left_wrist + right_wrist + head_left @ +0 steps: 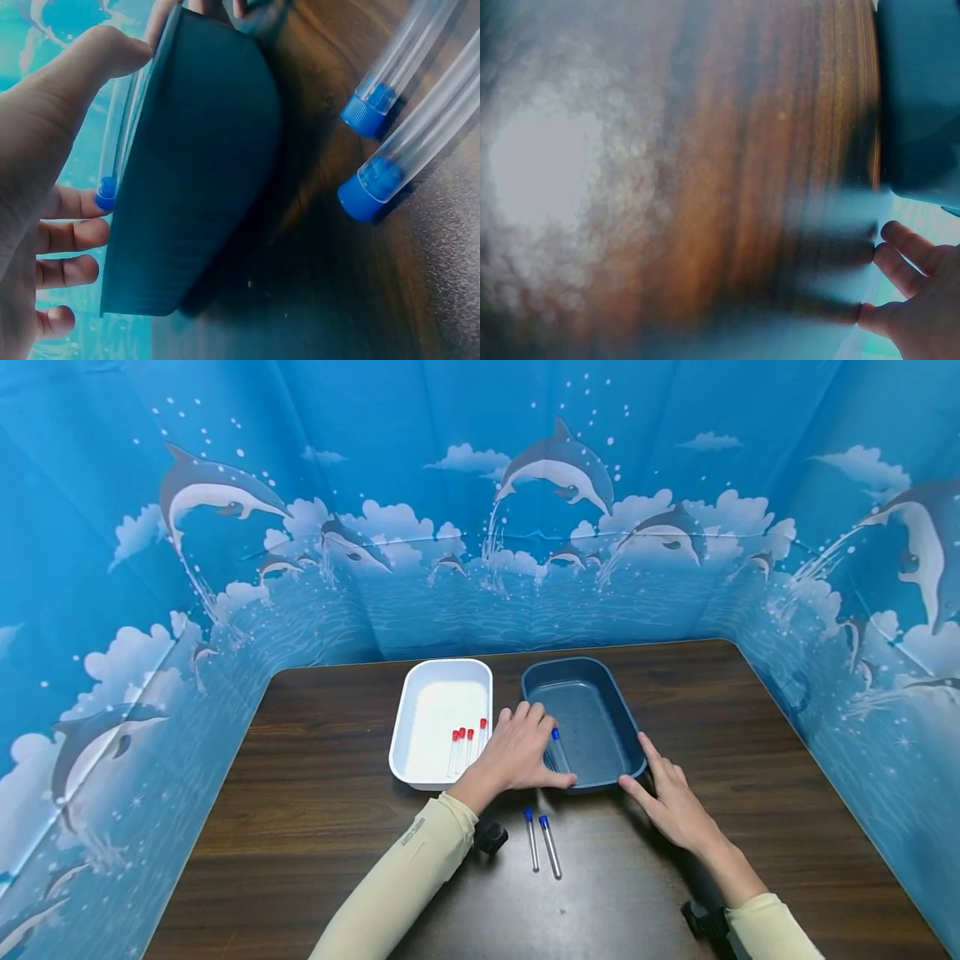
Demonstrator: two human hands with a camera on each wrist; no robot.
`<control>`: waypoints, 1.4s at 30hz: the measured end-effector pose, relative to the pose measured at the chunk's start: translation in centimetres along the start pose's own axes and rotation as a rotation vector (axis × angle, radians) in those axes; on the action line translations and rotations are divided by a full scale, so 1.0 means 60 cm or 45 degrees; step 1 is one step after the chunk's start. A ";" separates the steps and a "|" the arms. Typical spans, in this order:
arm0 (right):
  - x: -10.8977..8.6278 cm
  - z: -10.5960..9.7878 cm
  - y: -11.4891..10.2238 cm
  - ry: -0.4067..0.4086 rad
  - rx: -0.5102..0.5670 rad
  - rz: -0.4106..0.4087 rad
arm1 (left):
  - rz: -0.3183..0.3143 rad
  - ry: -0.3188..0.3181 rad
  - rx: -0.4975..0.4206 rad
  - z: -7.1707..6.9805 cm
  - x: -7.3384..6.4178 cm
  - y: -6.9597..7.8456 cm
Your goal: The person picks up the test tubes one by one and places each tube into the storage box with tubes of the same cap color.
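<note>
My left hand [517, 750] reaches over the left side of the dark blue tray [592, 718], its thumb near the front rim. Inside that tray, beside the fingers, is a clear tube with a blue cap [556, 734]. The left wrist view shows the fingers spread, with the tube's blue cap [106, 193] right at one fingertip. At the tray's front right corner, my right hand [672, 803] touches the outside with extended fingers and thumb. Two more blue-capped tubes, a left one [532, 842] and a right one [551, 848], lie on the table in front of the tray.
A white tray [441, 693] stands left of the dark one, with several red-capped tubes [462, 745] in its right front part. Both trays rest on a brown wooden table [322, 760]. A blue dolphin-print curtain [450, 602] surrounds the table's back and sides.
</note>
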State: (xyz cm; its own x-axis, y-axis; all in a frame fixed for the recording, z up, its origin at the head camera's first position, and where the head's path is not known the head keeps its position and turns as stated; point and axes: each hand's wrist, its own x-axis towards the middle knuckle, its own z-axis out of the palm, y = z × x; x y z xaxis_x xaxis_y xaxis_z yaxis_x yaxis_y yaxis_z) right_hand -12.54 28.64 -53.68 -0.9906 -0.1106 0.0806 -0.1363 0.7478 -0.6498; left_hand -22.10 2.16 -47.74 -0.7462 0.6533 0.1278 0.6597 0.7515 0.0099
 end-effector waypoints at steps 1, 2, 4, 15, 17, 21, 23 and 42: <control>0.000 0.000 0.000 0.000 0.000 0.002 | -0.001 -0.005 0.013 0.001 0.002 0.000; 0.001 0.000 -0.001 -0.001 0.001 0.004 | -0.001 -0.010 0.024 0.003 0.005 0.000; 0.002 0.001 -0.001 -0.003 0.004 0.010 | 0.001 -0.017 0.051 0.005 0.010 0.000; 0.003 -0.002 -0.001 -0.021 -0.004 0.027 | 0.036 -0.066 0.165 0.015 0.039 0.002; 0.003 -0.003 0.000 -0.022 -0.004 0.023 | 0.042 -0.081 0.176 0.017 0.044 0.003; 0.003 -0.003 0.000 -0.022 -0.004 0.022 | 0.039 -0.126 0.188 0.020 0.051 0.005; 0.002 -0.003 -0.001 -0.025 -0.004 0.026 | 0.032 -0.157 0.195 0.020 0.053 0.008; 0.004 -0.002 0.004 -0.032 0.007 0.023 | -0.015 -0.334 0.258 0.026 0.074 0.027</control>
State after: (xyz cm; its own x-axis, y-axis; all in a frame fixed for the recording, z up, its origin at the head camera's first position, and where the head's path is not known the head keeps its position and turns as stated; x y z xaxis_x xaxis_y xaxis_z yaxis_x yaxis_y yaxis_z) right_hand -12.81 28.84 -53.72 -0.9923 -0.1137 0.0498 -0.1184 0.7464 -0.6549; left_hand -24.48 6.45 -48.69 -0.7686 0.6262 -0.1311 0.6394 0.7448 -0.1910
